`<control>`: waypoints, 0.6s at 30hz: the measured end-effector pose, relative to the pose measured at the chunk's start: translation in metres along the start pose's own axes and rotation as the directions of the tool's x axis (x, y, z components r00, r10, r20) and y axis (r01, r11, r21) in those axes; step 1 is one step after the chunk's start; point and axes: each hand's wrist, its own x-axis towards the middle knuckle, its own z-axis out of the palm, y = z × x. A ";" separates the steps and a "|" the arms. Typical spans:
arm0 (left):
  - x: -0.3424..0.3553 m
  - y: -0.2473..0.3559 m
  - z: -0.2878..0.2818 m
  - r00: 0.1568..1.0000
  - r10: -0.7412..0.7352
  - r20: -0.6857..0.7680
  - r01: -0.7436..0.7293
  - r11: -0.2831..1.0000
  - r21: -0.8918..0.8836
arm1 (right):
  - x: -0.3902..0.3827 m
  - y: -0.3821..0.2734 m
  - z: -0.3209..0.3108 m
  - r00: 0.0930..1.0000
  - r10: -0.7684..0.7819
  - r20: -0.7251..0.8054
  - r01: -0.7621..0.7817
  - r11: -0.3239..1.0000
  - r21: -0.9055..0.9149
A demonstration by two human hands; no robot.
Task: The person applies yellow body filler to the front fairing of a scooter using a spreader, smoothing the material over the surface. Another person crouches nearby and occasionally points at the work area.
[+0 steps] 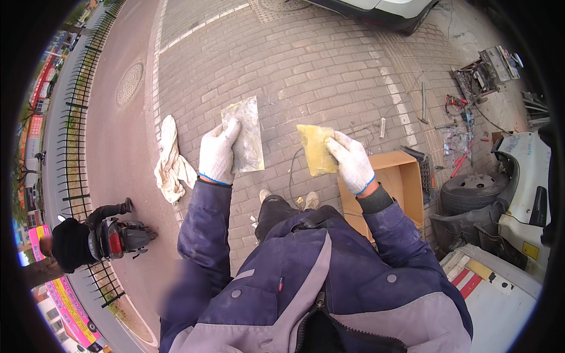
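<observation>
White knitted gloves with blue cuffs cover both my hands. My left hand point(219, 154) is closed on a flat grey rectangular plate point(249, 138), its thumb lying across the smeared face. Over to the right, my right hand point(351, 160) pinches the edge of a yellow putty scraper point(316, 148). That scraper is a thin, roughly square sheet with uneven darker yellow patches. Plate and scraper are held apart, at about the same height in front of my body. The fingers behind each piece are hidden.
An open cardboard box point(413, 187) stands by my right arm. Beyond it are a wheel point(475, 191), car body panels point(527, 188) and scattered tools point(462, 138). A cloth point(170, 162) lies left on the brick paving. A person on a scooter point(118, 238) is at left; a white car point(382, 12) stands ahead.
</observation>
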 end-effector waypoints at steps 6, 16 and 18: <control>-0.021 -0.038 0.088 0.749 -0.404 0.525 0.265 0.909 0.322 | 0.060 0.005 -0.038 0.974 0.192 0.122 -0.219 0.651 0.727; 0.084 -0.030 0.144 0.547 -0.487 0.681 0.389 0.868 0.308 | 0.117 -0.023 -0.041 0.976 0.127 0.179 -0.219 0.622 0.752; 0.139 -0.003 0.147 0.739 -0.351 0.576 0.409 0.912 0.030 | 0.125 -0.029 -0.032 0.978 0.202 0.056 -0.206 0.875 0.439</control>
